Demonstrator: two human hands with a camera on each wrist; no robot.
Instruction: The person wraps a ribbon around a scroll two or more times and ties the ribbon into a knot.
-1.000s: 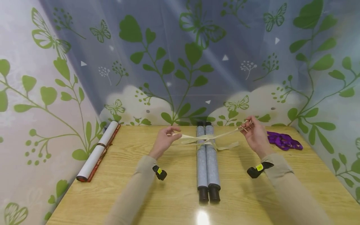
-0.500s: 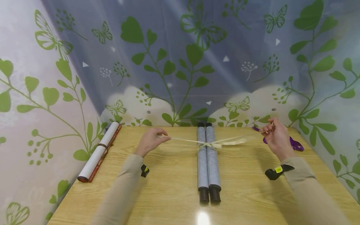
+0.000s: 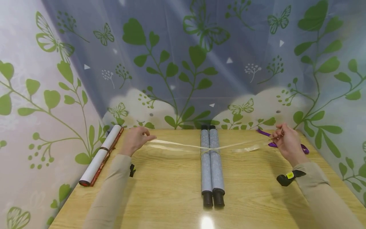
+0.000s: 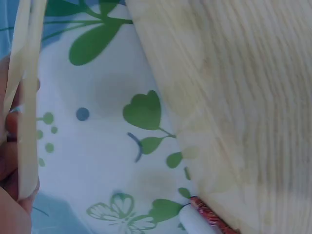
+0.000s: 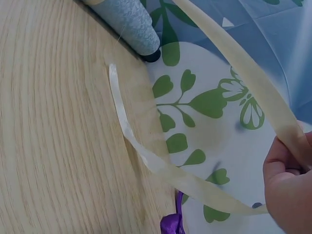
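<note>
With left hand [image 3: 135,140] and right hand [image 3: 288,143] both pinching the ribbon [image 5: 236,58], I'd worry an uneven tug drags the rolls [image 3: 206,170] between them askew.

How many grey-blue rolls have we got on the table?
2. In the head view, the left roll and the right roll lie side by side near the middle of the table, with cream ribbon across both. None looks hidden.
</note>
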